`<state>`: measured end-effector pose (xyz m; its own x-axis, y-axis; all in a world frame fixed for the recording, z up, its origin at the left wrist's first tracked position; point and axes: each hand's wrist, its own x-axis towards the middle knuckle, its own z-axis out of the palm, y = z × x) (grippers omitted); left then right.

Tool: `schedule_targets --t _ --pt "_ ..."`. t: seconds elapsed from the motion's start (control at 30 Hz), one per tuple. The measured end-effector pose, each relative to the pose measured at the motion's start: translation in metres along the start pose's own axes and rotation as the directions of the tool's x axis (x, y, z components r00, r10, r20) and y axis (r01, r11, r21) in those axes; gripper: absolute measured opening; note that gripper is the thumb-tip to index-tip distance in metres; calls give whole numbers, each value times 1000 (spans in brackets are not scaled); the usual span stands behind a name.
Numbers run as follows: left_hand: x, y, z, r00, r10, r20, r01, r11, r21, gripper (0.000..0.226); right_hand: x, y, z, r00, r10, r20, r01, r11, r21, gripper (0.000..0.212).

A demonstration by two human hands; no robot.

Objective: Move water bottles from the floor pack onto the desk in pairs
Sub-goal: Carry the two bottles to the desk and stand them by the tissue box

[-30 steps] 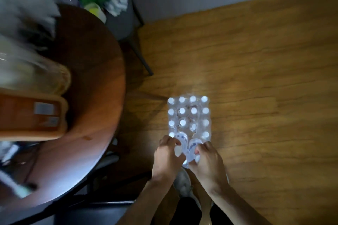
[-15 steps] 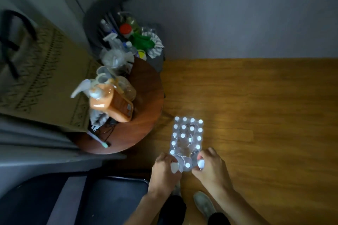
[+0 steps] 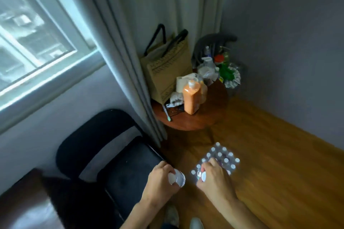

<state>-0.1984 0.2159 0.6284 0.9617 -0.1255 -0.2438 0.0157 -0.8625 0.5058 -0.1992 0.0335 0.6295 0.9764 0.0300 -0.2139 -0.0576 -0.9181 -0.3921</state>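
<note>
A shrink-wrapped pack of water bottles (image 3: 223,158) with white caps stands on the wooden floor. My left hand (image 3: 160,182) grips one clear bottle (image 3: 178,179) by its neck, lifted out to the left of the pack. My right hand (image 3: 216,180) holds a second bottle (image 3: 203,175) by its white cap at the pack's near edge. A dark wooden desk corner (image 3: 22,204) shows at the lower left.
A black chair (image 3: 104,156) stands between the desk corner and the pack. A round wooden side table (image 3: 208,117) carries an orange bottle (image 3: 191,98), a tan bag (image 3: 167,72) and clutter. Grey curtain (image 3: 149,61) hangs beside it. My shoes (image 3: 195,223) are below.
The view has swung up and left, bringing in the window, chair and desk corner. Both hands have lifted bottles out of the pack's near end; the left one has moved off to the left.
</note>
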Motion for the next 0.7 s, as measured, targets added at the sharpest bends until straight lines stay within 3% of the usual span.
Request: schedule_targets --t 0.13,0.3,0.5,0.7 --pt "-59 -28 -23 979 -141 -147 129 988 -86 25 -16 -50 -2 986 -161 42 163 984 -72 23" --pt "-139 -74 -46 903 -298 -308 245 949 -199 28 -46 -127 1 920 -383 81 390 915 -101 17" --pt "-249 -127 -73 764 -443 -469 326 892 -311 23 -111 -214 25 770 -631 92 635 772 -28 19" --pt "-369 -191 -81 640 -583 -501 447 812 -375 22 -188 -303 65 647 -743 170 746 663 56 11"
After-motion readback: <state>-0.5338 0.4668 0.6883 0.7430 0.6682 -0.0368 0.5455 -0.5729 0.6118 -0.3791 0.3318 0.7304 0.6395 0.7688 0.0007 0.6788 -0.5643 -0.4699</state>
